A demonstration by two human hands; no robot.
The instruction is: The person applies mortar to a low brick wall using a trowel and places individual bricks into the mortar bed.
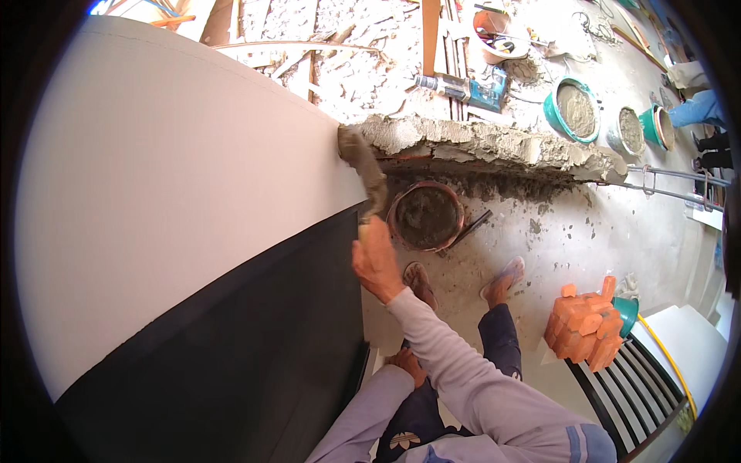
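Note:
My right hand point(377, 261) is closed around the handle of a trowel point(376, 185) caked with grey mortar. The trowel's blade end meets the corner where the white wall point(193, 139) joins the rough top of a low mortared wall point(494, 143). Below and beside the trowel, a round bucket point(426, 217) of dark wet mortar stands on the floor. My left hand point(407, 365) is down by my left knee, partly covered by my sleeve and right arm; its fingers cannot be made out.
A dark bar-shaped tool point(469, 230) lies beside the bucket. Stacked orange bricks point(587, 324) stand at right by a black slatted rack point(625, 393). Beyond the low wall are a blue power drill point(482, 91), rubble point(355, 46) and a green mortar tub point(573, 109). Metal bars point(679, 185) jut rightward; another person stands far right.

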